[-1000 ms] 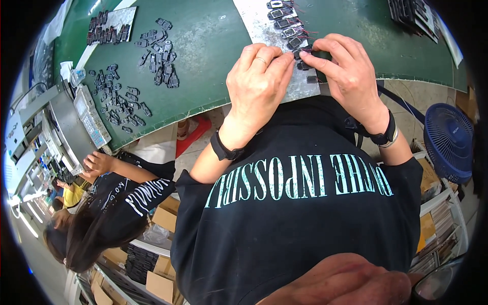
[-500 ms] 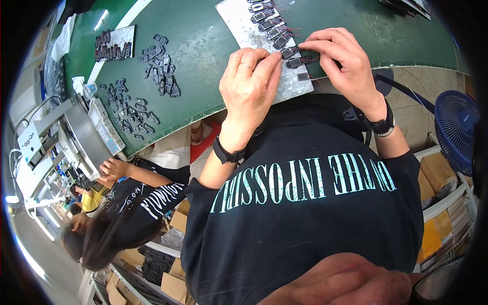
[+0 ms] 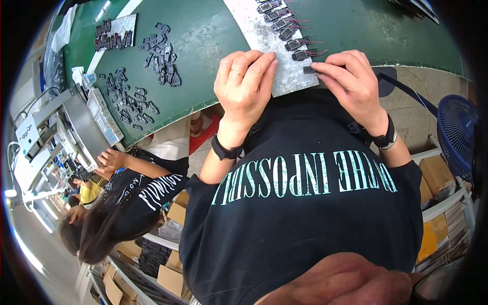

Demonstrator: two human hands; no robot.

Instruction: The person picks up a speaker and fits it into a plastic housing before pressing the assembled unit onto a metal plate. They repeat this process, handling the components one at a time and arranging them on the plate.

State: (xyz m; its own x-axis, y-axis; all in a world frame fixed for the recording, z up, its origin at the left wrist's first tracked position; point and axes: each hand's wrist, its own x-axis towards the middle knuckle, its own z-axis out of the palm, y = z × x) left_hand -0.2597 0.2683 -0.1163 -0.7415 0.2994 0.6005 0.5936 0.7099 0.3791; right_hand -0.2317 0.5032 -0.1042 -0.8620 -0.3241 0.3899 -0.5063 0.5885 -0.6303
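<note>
Since the earlier frame, the right hand has come down the row to the small black rectangular part at its near end, while the left hand has drawn clear of the units. That part lies on the metal plate, near the edge closest to the person. The right thumb and forefinger are narrowed at its right side; whether they grip it or its wire I cannot tell. The left fingertips are drawn together above the plate, and I cannot tell if they hold anything. Farther up, black wired units stand in a slanting row, red wires pointing right; these look laid out, whereas the near-end part, smaller and plainer, seems to be the one left in this row. Beyond, on the green tabletop, lie loose black units, evidently unarranged, and a second plate carrying close-set black parts.
</note>
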